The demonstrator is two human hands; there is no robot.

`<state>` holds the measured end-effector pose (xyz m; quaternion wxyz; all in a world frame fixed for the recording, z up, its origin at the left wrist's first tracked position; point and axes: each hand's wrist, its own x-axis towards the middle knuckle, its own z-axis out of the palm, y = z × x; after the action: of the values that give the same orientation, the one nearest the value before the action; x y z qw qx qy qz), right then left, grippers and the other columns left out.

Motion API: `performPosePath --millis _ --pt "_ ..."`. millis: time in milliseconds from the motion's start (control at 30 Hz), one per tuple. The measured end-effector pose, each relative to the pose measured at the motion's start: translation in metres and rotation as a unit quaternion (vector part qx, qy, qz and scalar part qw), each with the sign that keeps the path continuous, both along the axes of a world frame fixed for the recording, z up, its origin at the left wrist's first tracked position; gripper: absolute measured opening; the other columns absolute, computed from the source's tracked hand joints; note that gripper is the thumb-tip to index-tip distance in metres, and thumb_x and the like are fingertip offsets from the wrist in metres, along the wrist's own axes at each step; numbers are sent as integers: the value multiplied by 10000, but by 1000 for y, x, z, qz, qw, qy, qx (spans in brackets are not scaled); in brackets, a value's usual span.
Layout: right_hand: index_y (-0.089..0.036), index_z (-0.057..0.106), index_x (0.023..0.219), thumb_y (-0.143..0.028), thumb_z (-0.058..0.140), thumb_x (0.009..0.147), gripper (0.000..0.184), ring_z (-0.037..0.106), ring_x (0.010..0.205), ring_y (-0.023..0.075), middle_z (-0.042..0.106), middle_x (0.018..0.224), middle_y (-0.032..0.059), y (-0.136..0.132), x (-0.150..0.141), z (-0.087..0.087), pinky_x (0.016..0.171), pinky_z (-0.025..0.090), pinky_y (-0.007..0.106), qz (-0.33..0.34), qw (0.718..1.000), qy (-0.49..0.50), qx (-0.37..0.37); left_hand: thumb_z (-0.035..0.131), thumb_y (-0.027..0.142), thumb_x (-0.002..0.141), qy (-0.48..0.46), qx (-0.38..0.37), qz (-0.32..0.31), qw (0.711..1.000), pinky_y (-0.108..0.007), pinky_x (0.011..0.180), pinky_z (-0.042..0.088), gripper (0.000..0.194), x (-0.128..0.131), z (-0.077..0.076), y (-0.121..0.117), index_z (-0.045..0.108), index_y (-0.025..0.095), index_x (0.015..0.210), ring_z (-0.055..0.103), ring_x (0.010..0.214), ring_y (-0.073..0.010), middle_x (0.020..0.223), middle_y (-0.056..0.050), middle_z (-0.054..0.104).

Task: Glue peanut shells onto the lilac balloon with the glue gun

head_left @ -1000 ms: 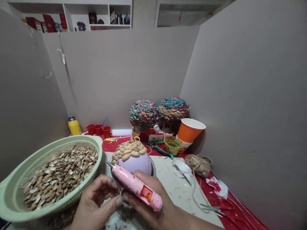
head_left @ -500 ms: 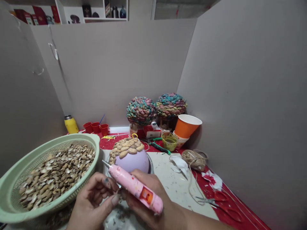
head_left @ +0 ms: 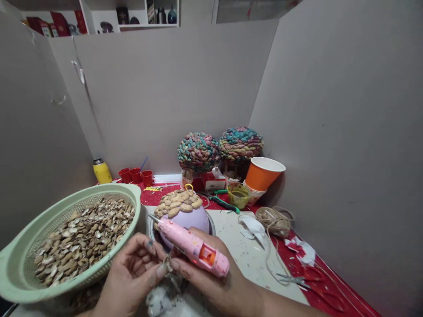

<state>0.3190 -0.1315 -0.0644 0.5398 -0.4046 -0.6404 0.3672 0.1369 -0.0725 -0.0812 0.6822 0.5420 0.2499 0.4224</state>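
Fingers of the left hand (head_left: 130, 273): thumb and index pinched nearly together on a small shell piece (head_left: 168, 264) (partly hidden), the others loosely curled.
Fingers of the right hand (head_left: 221, 288): wrapped around the pink glue gun (head_left: 185, 242), thumb tip beside the shell piece.
Glue gun axis: slanting above the right thumb, nozzle pointing forward and left, butt back toward the right wrist.
Lilac ball (head_left: 195, 219): just beyond the fingers, peanut shells (head_left: 176, 203) capping its top.
Green basket (head_left: 137, 203): left of the left fingers, heaped with loose shells (head_left: 86, 240).
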Motion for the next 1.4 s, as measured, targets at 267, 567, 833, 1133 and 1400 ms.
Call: performPosePath --millis 267,567,833,1133,1400 --pt "-206 429 770 -312 615 875 238 413 584 117 460 710 -30 0 1 -7 559 340 234 -6 991 -110 80 793 166 701 66 135 107 983 -224 731 543 193 1 -13 -7 672 242 830 645 751 -154 780 20 669" --pt "-201 437 778 -261 561 868 165 417 586 117 463 709 -25 -2 0 -6 566 344 245 -13 991 -101 90 810 167 682 46 98 84 991 -205 688 529 210 0 -10 -5 636 211 791 629 722 -140 749 20 643" --pt "-197 470 782 -247 553 902 154 456 623 129 474 730 -17 -1 -1 -3 587 394 264 -44 996 -35 72 784 221 743 -6 -12 0 1000 -211 699 499 250 1 -1 -3 548 205 827 590 719 -108 774 25 638" --pt "-212 530 829 -216 604 891 97 544 630 137 562 742 -22 -2 0 -10 575 441 263 -133 977 -104 132 822 254 684 -22 -120 -13 992 -245 672 488 310 4 14 -8 551 201 827 570 688 -117 764 19 623" --pt "-246 551 890 -174 652 838 135 592 598 122 589 748 -43 -8 -2 -14 567 499 227 -165 968 -89 165 818 227 685 -27 -149 -30 988 -244 647 481 283 3 20 -10 572 186 819 559 645 -107 770 10 620"
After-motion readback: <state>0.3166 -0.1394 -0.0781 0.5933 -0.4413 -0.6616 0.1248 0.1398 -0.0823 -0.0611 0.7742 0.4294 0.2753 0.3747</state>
